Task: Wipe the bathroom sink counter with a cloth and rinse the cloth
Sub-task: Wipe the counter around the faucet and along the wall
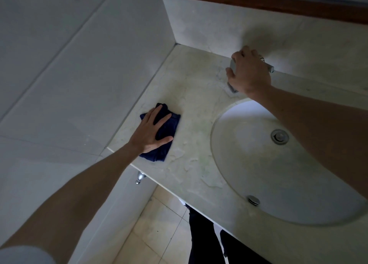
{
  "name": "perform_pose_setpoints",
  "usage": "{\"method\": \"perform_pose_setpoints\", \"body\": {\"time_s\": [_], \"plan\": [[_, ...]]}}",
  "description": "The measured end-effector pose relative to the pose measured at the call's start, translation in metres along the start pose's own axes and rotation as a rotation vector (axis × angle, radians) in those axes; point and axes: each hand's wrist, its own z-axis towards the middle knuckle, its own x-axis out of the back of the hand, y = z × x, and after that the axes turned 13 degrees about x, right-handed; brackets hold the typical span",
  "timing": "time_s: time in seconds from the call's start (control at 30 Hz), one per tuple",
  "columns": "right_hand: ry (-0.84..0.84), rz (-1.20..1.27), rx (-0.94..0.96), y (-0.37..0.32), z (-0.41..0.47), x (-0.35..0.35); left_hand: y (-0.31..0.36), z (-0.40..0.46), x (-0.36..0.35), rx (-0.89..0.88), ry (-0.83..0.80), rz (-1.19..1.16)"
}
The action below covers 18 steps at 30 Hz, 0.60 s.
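A folded dark blue cloth (167,128) lies on the pale marble counter (195,96), close to the left wall. My left hand (153,132) presses flat on it with straight, spread fingers. My right hand (249,72) reaches to the back of the counter and grips the chrome faucet (232,66), fingers curled over its top; most of the faucet is hidden under the hand. The oval white sink basin (258,164) sits to the right of the cloth, below my right forearm, and no water is seen running.
A tiled wall (79,74) bounds the counter on the left. A wood-framed mirror (258,0) hangs above the backsplash. The basin has a chrome drain (279,137) and an overflow fitting (253,200). A chrome valve (140,177) sits under the counter edge, above the tiled floor.
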Motion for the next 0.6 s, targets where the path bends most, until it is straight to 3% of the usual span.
{"method": "perform_pose_setpoints", "body": {"time_s": [0.23,0.6], "plan": [[-0.021,-0.01,0.005,0.001,0.001,0.001,0.026,-0.015,-0.009,0.026,0.04,-0.061],[-0.062,-0.007,0.001,-0.002,-0.002,0.003,0.122,-0.032,-0.032,0.242,0.173,-0.207]]}}
